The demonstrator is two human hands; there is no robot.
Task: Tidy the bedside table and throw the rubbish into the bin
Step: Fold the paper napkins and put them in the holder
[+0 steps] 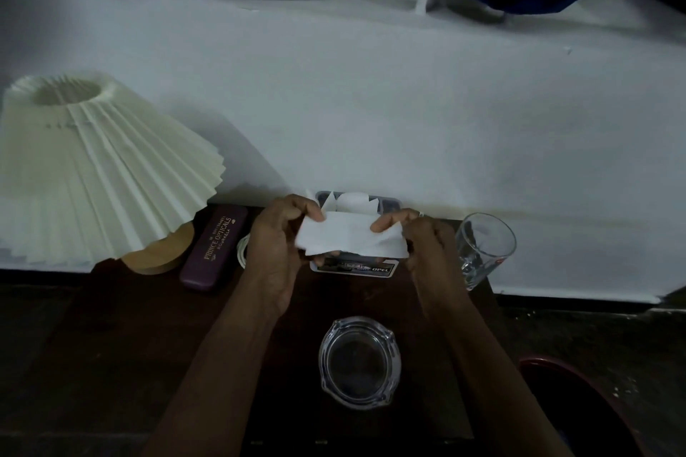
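Observation:
A white tissue (349, 236) is stretched between both hands above the dark wooden bedside table (111, 326). My left hand (278, 237) pinches its left edge and my right hand (419, 237) pinches its right edge. Under and behind the tissue stands a tissue box (354, 267) with "OPEL" printed on its front; more white tissue sticks up from its top. A dark red bin (571, 404) shows at the lower right, beside the table.
A pleated cream lamp (92, 167) on a wooden base stands at the left. A maroon glasses case (215, 249) lies beside it. A glass ashtray (360, 362) sits near the front, an empty drinking glass (482, 249) at the right edge. A white wall rises behind.

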